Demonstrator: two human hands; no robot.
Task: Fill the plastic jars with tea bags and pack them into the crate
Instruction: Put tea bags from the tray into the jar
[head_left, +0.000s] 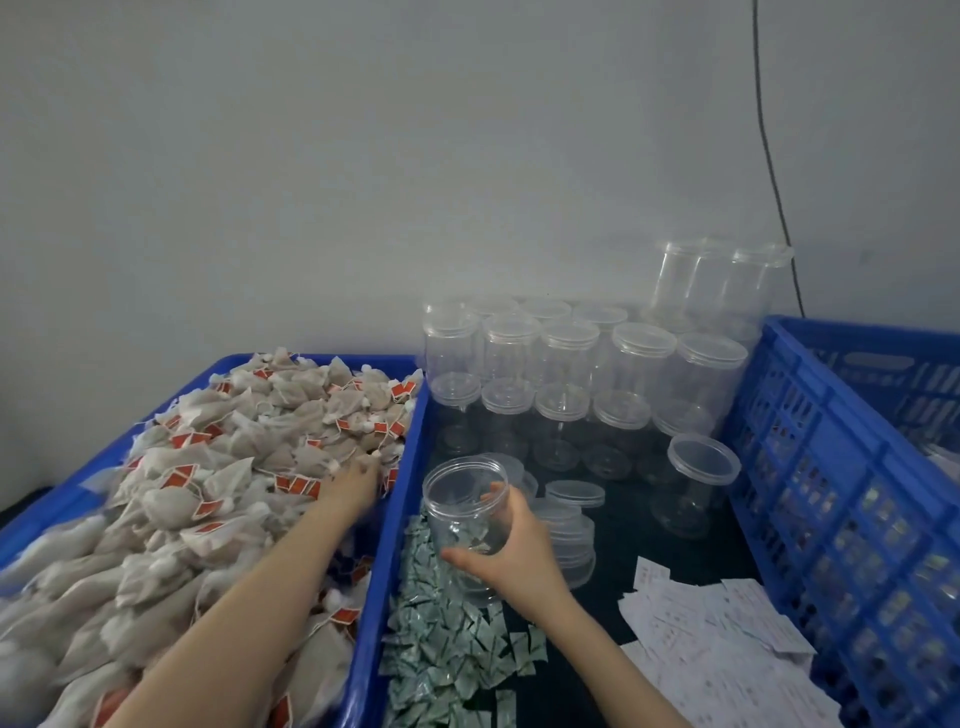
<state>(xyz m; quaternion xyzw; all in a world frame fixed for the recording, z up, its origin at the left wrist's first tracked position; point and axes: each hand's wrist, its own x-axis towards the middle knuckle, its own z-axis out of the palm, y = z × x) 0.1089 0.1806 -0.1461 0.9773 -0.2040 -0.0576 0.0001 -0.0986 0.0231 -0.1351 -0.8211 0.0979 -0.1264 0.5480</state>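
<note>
In the left part of the frame stands a blue tray (400, 519), and it is heaped with tea bags (208, 467) — pale mesh pouches with strings and small red tags. The left hand (358, 480) reaches from the lower middle of the frame into this heap, near the tray's right wall; the hand is blurred and its fingers are among the bags, so I cannot tell whether they pinch a bag or lie spread. Just to the right of the tray wall, on the dark table (623, 519), lies a strip of small greenish sachets (447, 639) that runs down to the lower edge. Above them, in the middle of the frame, the right hand (511, 545) holds an open plastic jar (465, 506): the fingers and thumb are curled round its clear body, the mouth is tilted toward the tray, and it has no lid. Right beside this hand is a small stack of loose lids (574, 493). Behind, in the upper middle, many closed empty jars (566, 374) stand in rows against the grey wall, some stacked higher at the back. At the lower right, white paper slips (717, 644) lie scattered on the table. At the far right edge stands the blue crate (810, 467) with perforated walls — its inside is mostly out of sight.
</note>
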